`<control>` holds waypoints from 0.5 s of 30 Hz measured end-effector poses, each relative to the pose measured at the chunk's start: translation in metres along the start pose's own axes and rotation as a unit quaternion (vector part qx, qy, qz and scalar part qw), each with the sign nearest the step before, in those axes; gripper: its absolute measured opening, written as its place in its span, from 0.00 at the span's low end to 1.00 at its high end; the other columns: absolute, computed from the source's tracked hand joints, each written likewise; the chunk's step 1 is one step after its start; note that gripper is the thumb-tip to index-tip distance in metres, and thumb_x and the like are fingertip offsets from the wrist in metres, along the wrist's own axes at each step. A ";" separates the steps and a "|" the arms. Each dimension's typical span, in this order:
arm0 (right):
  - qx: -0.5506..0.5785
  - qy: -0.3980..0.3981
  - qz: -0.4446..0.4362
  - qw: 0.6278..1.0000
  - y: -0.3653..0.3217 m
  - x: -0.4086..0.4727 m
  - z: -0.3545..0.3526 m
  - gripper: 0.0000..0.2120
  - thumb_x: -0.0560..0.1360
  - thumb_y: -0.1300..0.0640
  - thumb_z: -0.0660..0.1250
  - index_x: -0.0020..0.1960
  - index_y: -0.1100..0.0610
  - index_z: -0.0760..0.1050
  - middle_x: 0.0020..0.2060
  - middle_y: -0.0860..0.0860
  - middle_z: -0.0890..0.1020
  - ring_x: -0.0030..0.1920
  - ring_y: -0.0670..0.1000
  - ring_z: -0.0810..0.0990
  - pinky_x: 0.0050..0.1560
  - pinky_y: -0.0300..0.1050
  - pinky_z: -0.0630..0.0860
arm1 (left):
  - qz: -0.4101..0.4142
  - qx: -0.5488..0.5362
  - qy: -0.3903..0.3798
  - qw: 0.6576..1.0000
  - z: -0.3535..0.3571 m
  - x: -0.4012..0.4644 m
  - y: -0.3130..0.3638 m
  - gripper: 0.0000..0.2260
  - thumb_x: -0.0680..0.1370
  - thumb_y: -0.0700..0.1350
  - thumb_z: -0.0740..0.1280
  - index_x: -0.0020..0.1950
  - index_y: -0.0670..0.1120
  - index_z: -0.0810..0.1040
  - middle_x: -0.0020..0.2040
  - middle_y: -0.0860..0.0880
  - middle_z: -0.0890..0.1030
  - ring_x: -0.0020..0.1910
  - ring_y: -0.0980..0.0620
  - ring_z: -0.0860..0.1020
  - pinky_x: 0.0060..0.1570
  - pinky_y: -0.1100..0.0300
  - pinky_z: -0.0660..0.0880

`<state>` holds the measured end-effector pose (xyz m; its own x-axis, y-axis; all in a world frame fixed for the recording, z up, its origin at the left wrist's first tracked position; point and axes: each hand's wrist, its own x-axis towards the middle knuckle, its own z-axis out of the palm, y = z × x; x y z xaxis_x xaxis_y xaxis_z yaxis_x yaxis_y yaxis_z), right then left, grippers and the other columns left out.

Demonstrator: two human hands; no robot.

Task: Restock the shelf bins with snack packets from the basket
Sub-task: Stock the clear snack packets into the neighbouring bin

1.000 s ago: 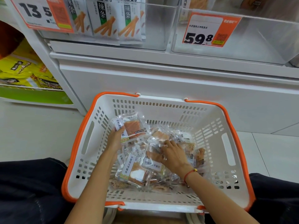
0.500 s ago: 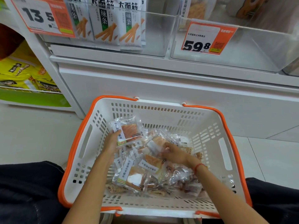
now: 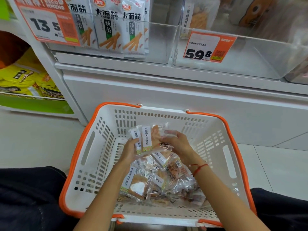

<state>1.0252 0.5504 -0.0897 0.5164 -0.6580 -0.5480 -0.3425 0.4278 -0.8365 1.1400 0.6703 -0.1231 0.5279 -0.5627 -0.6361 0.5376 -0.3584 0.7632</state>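
Note:
A white basket with an orange rim [image 3: 106,147] sits on the floor in front of me, holding several clear snack packets [image 3: 143,182] with white labels. My left hand [image 3: 129,150] grips a small stack of packets [image 3: 147,137] raised above the pile. My right hand [image 3: 178,144] holds the right side of the same stack, fingers curled over its clear wrapper. Above, the clear shelf bin with the 59.8 tag [image 3: 250,54] stands at the upper right, with only a packet or so visible at its back.
The left clear bin [image 3: 160,42] holds white spicy-strip packets behind a 13.5 price tag [image 3: 45,25]. Yellow bags [image 3: 25,79] lie on a lower shelf at far left. A white shelf base [image 3: 166,90] rises behind the basket. My dark-trousered knees flank the basket.
My right hand lifted a packet out of the pile and brought it against the stack in my left hand. Both hands rose together, and the view tilted up toward the shelf.

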 end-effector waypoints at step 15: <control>-0.240 0.134 -0.132 0.952 0.026 0.007 0.011 0.25 0.67 0.55 0.77 0.60 0.57 0.73 0.50 0.52 0.78 0.48 0.52 0.79 0.46 0.44 0.76 | 0.078 0.127 -0.072 0.986 0.007 -0.010 0.006 0.21 0.78 0.51 0.64 0.70 0.49 0.68 0.62 0.53 0.75 0.56 0.55 0.73 0.56 0.58 0.67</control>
<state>1.0289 0.5640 -0.1159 0.4379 -0.8651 -0.2445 -0.5812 -0.0649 -0.8112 1.1331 0.6690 -0.1112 0.4826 -0.7195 -0.4994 0.2658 -0.4230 0.8663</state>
